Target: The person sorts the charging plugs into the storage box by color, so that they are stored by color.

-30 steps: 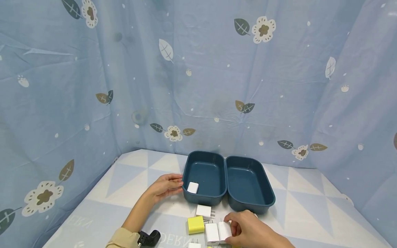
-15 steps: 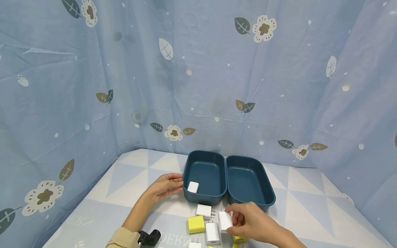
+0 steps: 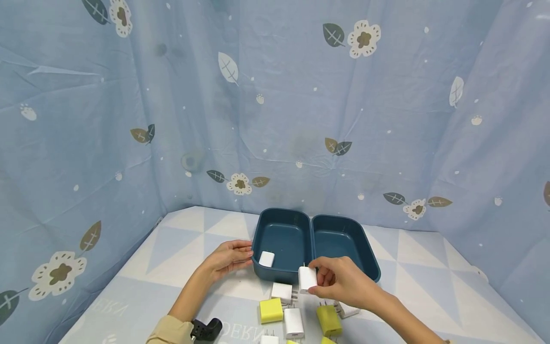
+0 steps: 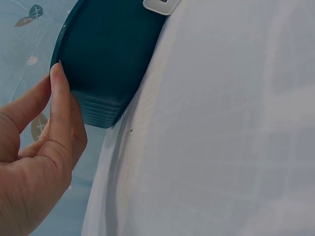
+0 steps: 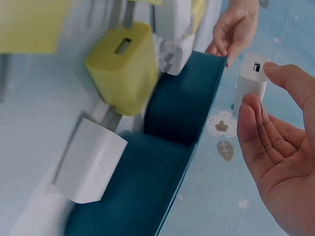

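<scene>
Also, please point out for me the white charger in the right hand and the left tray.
Held white charger (image 3: 307,280), head view: middle of its body.
Left tray (image 3: 285,240), head view: bare inside floor.

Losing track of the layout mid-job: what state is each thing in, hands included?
Left bin: upright, one white charger inside
Right bin: upright, nothing visible inside
Left hand: touching the left bin
Right hand: pinching another white charger
That held charger: lifted off the table
Leftmost yellow charger: on the table
Remaining chargers: on the table, some cut off by the frame
</scene>
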{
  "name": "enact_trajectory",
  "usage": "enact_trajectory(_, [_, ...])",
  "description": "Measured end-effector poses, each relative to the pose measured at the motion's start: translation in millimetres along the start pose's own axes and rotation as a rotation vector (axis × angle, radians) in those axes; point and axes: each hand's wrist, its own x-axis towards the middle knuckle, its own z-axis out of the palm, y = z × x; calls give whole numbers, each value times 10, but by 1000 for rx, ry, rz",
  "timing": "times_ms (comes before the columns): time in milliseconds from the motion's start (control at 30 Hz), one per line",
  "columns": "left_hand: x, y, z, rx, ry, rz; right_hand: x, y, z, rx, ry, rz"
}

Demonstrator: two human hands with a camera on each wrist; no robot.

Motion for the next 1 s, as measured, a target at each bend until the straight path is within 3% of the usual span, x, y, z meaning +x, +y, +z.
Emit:
enact_trajectory(300, [10, 2, -10, -5, -10, 12, 296, 55, -43, -65, 54, -6])
enact_trajectory(533, [16, -18, -26, -9, -12, 8, 534, 157, 75, -62, 88, 24])
enact_trajectory(1000, [21, -27, -23, -8, -9, 7, 878, 298, 318, -131, 54, 58])
